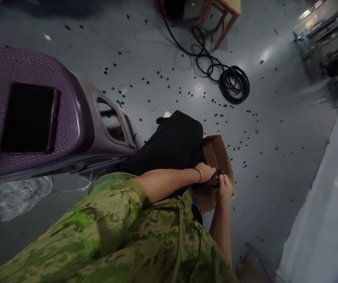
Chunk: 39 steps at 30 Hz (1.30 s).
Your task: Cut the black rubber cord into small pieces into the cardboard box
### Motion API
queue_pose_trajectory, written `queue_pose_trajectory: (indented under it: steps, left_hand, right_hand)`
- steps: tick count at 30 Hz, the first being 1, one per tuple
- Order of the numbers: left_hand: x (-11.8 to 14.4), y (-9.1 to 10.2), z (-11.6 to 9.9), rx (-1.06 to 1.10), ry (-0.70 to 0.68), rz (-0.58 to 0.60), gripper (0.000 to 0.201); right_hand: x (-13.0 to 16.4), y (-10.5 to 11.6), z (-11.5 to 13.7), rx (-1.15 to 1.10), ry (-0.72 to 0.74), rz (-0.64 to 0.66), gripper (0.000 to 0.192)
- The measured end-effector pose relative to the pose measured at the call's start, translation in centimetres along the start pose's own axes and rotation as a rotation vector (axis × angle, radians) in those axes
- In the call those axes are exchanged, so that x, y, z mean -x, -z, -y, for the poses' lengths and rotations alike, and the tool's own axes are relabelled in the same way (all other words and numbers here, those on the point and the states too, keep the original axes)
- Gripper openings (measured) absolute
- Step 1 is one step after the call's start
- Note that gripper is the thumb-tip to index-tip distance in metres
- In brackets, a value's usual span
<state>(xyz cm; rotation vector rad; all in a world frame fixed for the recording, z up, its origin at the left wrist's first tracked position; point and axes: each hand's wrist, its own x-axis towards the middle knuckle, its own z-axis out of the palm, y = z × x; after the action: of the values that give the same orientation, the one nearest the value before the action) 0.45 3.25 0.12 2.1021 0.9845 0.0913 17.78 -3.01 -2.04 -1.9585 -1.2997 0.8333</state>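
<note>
My left hand (pixel 206 172), with a bracelet on the wrist, and my right hand (pixel 224 188) meet over an open cardboard box (pixel 216 151) that rests by my black-trousered knee (pixel 171 141). Both hands pinch a small black ring-like part (pixel 216 179) between their fingers. The part is thin and dark, and its exact shape is hard to make out. My green camouflage sleeve (pixel 121 220) fills the lower frame.
A purple plastic stool (pixel 39 114) lies on its side at left, with crumpled clear plastic (pixel 21 196) under it. Several small black rings (pixel 169 78) are scattered over the grey floor. A coiled black cable (pixel 233 82) and a wooden stool (pixel 222 11) are farther off. A white ledge (pixel 328 204) runs along the right.
</note>
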Motion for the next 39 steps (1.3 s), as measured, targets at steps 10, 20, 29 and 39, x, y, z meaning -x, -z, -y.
queue_pose_trajectory:
  steps: [10,20,29,39]
  left_hand:
    - [0.1,0.0,-0.2,-0.027,0.014,0.023,0.034]
    - [0.1,0.1,0.0,-0.062,-0.011,0.018,0.033]
    - [0.1,0.3,-0.2,-0.082,-0.052,0.053,0.031]
    - [0.2,0.2,-0.3,-0.042,-0.013,0.066,0.032]
  right_hand:
    - [-0.1,0.0,0.5,0.215,0.047,-0.051,0.043]
    - [-1.3,0.3,0.9,0.281,0.09,0.015,0.045]
    - [-2.0,0.9,-0.6,0.178,0.013,0.032,0.046]
    - [-1.7,1.3,1.6,0.178,0.046,0.31,0.034]
